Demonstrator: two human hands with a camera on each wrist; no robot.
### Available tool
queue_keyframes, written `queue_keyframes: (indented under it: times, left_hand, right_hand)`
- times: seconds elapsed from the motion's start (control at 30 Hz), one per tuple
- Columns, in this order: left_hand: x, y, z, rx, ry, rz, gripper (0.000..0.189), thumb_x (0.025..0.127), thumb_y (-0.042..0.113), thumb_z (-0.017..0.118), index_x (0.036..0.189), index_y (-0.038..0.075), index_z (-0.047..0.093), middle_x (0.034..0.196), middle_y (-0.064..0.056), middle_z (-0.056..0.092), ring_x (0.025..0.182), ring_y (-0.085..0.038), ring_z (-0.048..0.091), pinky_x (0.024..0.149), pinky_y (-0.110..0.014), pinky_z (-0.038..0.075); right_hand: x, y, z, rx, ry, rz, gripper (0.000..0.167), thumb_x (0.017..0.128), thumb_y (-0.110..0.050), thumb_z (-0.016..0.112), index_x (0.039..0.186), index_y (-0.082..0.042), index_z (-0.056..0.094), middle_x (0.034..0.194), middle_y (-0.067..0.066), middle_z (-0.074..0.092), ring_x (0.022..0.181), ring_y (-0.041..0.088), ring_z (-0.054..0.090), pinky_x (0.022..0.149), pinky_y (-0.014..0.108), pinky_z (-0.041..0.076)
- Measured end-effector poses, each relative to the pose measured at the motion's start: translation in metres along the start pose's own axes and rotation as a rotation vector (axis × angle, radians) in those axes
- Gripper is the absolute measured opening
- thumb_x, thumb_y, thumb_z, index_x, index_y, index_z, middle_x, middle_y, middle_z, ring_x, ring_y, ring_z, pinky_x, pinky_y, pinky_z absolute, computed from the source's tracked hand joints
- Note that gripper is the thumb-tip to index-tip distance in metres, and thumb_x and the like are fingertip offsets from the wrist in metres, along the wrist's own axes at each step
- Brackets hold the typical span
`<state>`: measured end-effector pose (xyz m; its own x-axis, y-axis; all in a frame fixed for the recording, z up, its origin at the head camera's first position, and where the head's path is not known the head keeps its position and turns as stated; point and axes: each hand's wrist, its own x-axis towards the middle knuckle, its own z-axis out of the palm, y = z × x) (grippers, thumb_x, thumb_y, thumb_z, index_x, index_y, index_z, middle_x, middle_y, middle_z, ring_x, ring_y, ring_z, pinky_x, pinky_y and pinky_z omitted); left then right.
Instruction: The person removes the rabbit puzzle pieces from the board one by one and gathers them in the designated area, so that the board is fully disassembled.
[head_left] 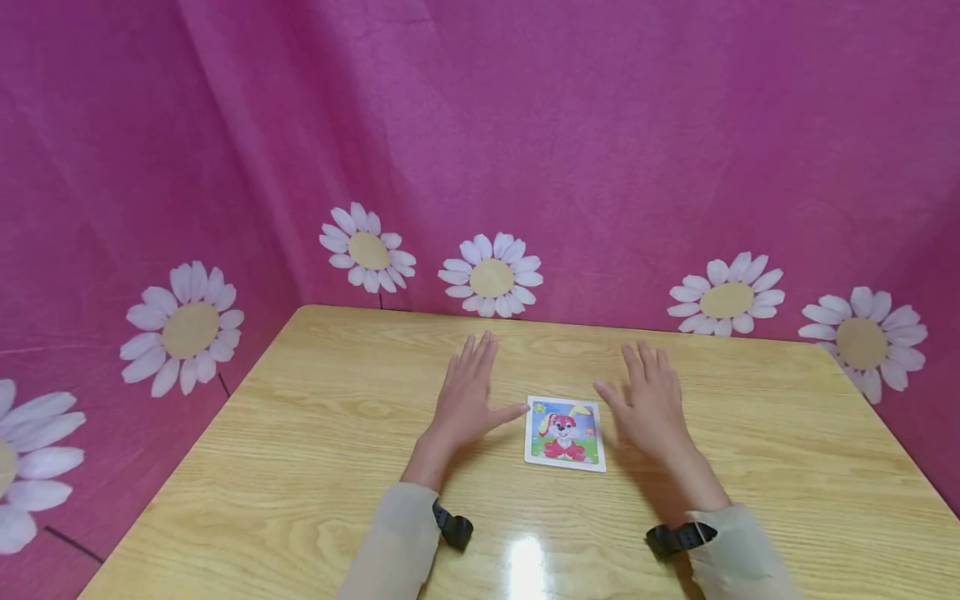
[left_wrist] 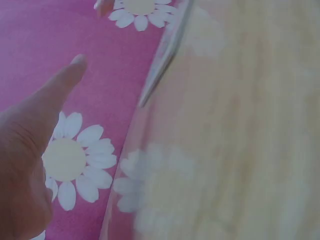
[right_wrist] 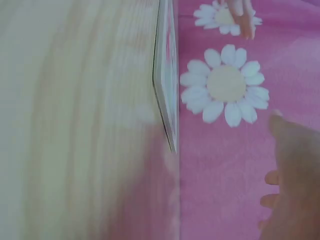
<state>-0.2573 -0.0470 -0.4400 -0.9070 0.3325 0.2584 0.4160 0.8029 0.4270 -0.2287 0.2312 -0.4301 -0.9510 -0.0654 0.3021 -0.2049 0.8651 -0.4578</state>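
Note:
A square picture puzzle (head_left: 565, 434) with a white border lies flat on the wooden table; it shows a red and white rabbit with yellow ears. To its left is my left hand (head_left: 467, 402), fingers straight and thumb stretched toward the puzzle's upper left corner. My right hand (head_left: 649, 406) is on the other side, its fingers also extended and its thumb apart. Neither hand holds anything. The left wrist view shows the left thumb (left_wrist: 47, 97) away from the puzzle's edge (left_wrist: 162, 62). From the right wrist, the puzzle (right_wrist: 165, 75) appears edge-on, apart from the right hand (right_wrist: 295, 180).
The light wooden table (head_left: 300, 467) reaches to a pink curtain (head_left: 570, 150) printed with large white daisies (head_left: 491, 277), behind and at the sides. A black wrist strap (head_left: 453, 527) sits at the left cuff, another band (head_left: 678, 540) at the right.

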Motion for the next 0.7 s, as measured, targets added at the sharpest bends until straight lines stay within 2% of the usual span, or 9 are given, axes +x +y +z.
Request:
queue_keyframes:
  times: [0.17,0.37,0.6,0.7]
  left_hand:
    - [-0.003,0.003,0.010,-0.068,-0.075,0.023,0.112,0.079,0.064,0.069,0.159,0.017,0.008,0.168,0.002,0.008,0.156,-0.019,0.001,0.129,-0.046,0.010]
    - [-0.004,0.007,0.018,-0.119,-0.129,0.065,0.109,0.080,0.059,0.072,0.159,0.016,0.010,0.167,-0.003,0.012,0.156,-0.021,0.006,0.129,-0.043,0.011]
    - [-0.006,0.009,0.028,-0.154,-0.211,0.055,0.103,0.082,0.058,0.070,0.158,0.014,0.017,0.166,-0.003,0.019,0.155,-0.018,0.012,0.129,-0.039,0.013]
    - [-0.006,0.010,0.032,-0.150,-0.238,0.060,0.100,0.082,0.059,0.070,0.157,0.013,0.020,0.165,-0.002,0.022,0.154,-0.017,0.015,0.129,-0.038,0.013]
  right_hand:
    - [0.001,-0.009,0.015,0.041,-0.015,-0.055,0.075,0.094,-0.035,0.063,0.150,0.001,0.030,0.158,0.029,0.021,0.146,0.053,0.012,0.117,0.071,0.013]
    - [0.002,-0.019,0.031,0.113,-0.035,-0.138,0.074,0.088,-0.026,0.073,0.146,0.004,0.038,0.154,0.029,0.030,0.143,0.049,0.025,0.114,0.070,0.025]
    - [0.003,-0.029,0.042,0.153,-0.136,-0.153,0.068,0.086,-0.020,0.075,0.141,0.006,0.044,0.148,0.027,0.041,0.137,0.045,0.038,0.115,0.061,0.034]
    - [0.003,-0.031,0.045,0.158,-0.143,-0.176,0.061,0.086,-0.018,0.075,0.135,0.006,0.049,0.139,0.024,0.049,0.131,0.042,0.046,0.112,0.058,0.040]
